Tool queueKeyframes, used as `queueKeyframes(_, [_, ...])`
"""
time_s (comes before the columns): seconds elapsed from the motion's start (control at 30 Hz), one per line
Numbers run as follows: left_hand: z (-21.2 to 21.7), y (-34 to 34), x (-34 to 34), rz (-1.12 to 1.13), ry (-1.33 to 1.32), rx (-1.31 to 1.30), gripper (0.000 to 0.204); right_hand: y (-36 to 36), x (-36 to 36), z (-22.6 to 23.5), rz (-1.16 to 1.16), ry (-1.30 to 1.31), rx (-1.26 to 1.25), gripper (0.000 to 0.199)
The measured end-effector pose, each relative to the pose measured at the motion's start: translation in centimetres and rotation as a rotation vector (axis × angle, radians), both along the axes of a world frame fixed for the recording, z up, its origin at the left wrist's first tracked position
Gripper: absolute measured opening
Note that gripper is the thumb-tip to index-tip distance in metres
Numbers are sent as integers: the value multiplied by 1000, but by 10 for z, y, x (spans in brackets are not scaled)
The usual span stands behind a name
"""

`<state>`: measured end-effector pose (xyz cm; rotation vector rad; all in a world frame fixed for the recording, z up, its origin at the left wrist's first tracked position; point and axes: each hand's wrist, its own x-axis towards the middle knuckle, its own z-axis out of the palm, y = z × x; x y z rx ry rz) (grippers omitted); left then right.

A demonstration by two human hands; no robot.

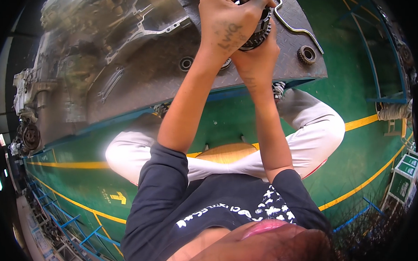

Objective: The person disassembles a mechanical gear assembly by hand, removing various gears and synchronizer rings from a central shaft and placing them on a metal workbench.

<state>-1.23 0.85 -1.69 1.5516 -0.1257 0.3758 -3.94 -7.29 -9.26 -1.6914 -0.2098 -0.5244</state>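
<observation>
Geared shaft (259, 40) is held up over the table's (160, 83) near edge, toward its right corner. Your left hand's (227, 24) grip wraps it; your right hand (259, 58) clasps it nearer you. Probably heavy, rigid, perhaps oily: hold its smooth end and support underneath.

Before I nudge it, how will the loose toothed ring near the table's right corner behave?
The toothed ring looks metallic, so it is probably rigid and heavy for its size. It seems to lie flat, so a push would likely slide it. Its round outline suggests it could roll if tipped up, and the table edge is close.
</observation>
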Motion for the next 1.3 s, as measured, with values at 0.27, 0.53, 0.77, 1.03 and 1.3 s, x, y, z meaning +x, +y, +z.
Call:
queueKeyframes(0.27, [7,24,14,-321,121,75,26,-27,28,-11,342,95,165,91])
queueKeyframes(0.53, [-17,9,21,-247,-99,-46,31,-42,35,-33,443,143,86,84])
queueKeyframes(0.77, [-15,5,18,-341,40,-200,20,-42,20,-72,430,150,68,70])
queueKeyframes(1.03, [-16,3,14,-335,-33,-178,17,-46,8,-100,279,68,-433,78])
queueKeyframes(1.3, [-17,5,14,-345,-11,-212,17,-58,2,-101,157,84,-806,99])
